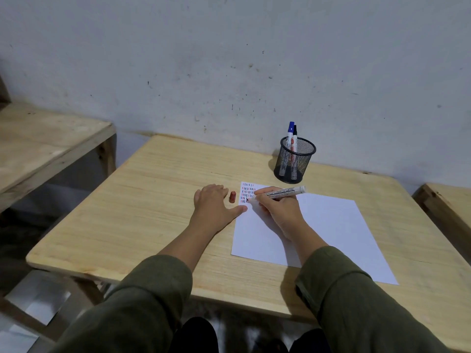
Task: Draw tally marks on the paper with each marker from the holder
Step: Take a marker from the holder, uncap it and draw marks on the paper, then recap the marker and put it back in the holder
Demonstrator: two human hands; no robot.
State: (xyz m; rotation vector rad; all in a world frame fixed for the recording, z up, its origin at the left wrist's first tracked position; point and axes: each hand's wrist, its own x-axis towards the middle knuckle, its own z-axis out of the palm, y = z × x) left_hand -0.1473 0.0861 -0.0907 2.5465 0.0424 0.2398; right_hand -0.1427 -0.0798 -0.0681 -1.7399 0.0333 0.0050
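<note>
the paper [318, 230] lies flat on the wooden table [153, 200], toward its right half, and the tally marks [247, 192] fill only the sheet's far left corner, in short rows of red, blue and dark strokes. the rest of the sheet is blank.

the right hand [276, 207] rests on the paper with its fingers curled round a white-barrelled marker [277, 192]. the marker lies low, its tail toward 2 o'clock and its tip at about 9 o'clock from the hand, at the lowest row of marks. whether the tip touches the sheet is too small to tell. at 9 o'clock from the tip, just off the paper's edge, a red cap [232, 196] stands on the table, so this looks like the red marker.

the left hand [216, 207] lies flat on the table at 9 o'clock from the paper, fingers loosely spread and holding nothing, thumb reaching to the sheet's left edge as if steadying it. the cap sits just beside its fingertips.

at 12 o'clock from the paper, a little apart, stands the black mesh holder [295, 160] with a blue-capped marker [290, 133] and a black-capped marker [295, 138] upright in it.

the step in hand seems to be the red tallies, late in a round, since all three colours are already on the sheet. the next move probably calls for finishing the row, picking up the cap with the free hand and pressing it on squarely, then dropping the marker into the holder.
</note>
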